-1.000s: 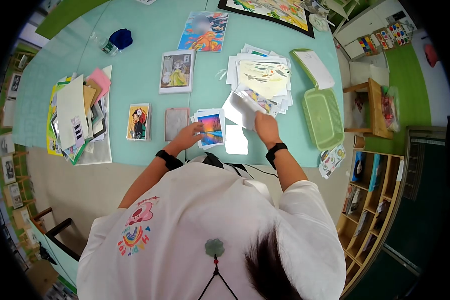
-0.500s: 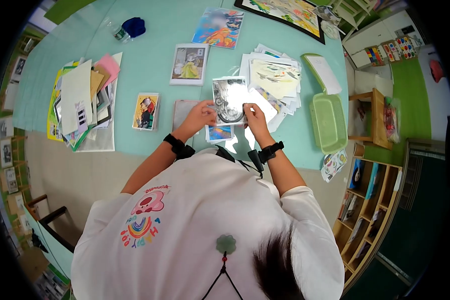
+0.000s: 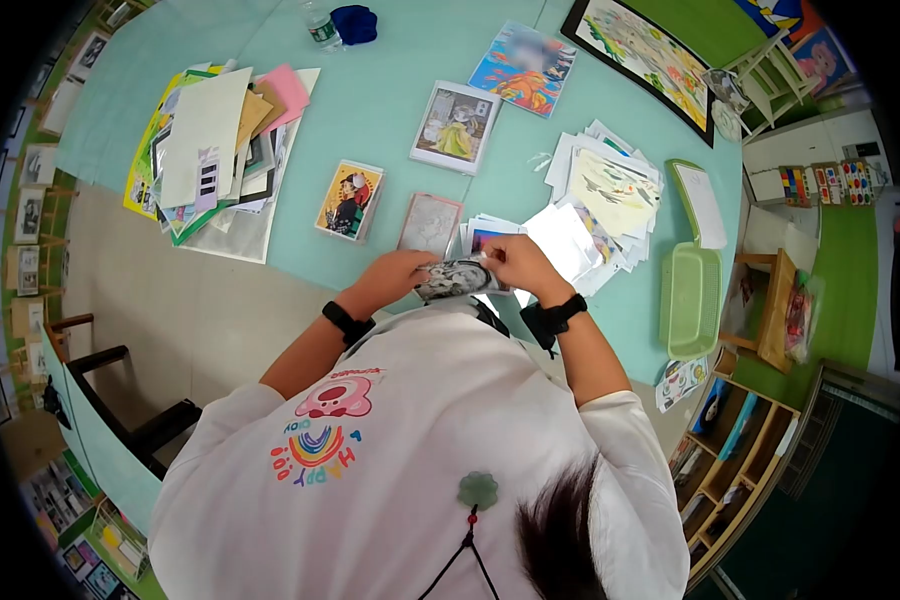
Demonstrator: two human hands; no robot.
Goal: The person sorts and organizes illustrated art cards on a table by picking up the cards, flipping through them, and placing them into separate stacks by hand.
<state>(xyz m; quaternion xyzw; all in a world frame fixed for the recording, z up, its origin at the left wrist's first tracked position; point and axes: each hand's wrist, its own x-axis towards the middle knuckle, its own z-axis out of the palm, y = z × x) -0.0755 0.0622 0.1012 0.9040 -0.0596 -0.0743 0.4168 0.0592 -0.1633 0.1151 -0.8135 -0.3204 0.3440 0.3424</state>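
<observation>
A black-and-white picture card (image 3: 455,279) is held tilted close to my body, above the table's near edge. My left hand (image 3: 395,278) grips its left end, and my right hand (image 3: 518,262) pinches its upper right edge. Partly hidden behind my right hand lies a small stack of picture cards (image 3: 478,230). A greyish card with a pink border (image 3: 430,224) is just left of that stack. Further left sits a pile of yellow and black illustrated cards (image 3: 350,201). Loose drawings (image 3: 615,190) are heaped to the right of my hands.
Papers and folders (image 3: 205,150) are piled at the left. A green basket (image 3: 690,300) stands at the right edge. Farther back are a sleeved picture (image 3: 456,127), a colourful print (image 3: 523,68), a framed painting (image 3: 650,60), a bottle (image 3: 320,28) and a blue cloth (image 3: 354,25).
My right hand has brought the black-and-white card over from the right, and my left hand has joined it. Both hands have since lowered and tilted it towards my body. The view has turned.
</observation>
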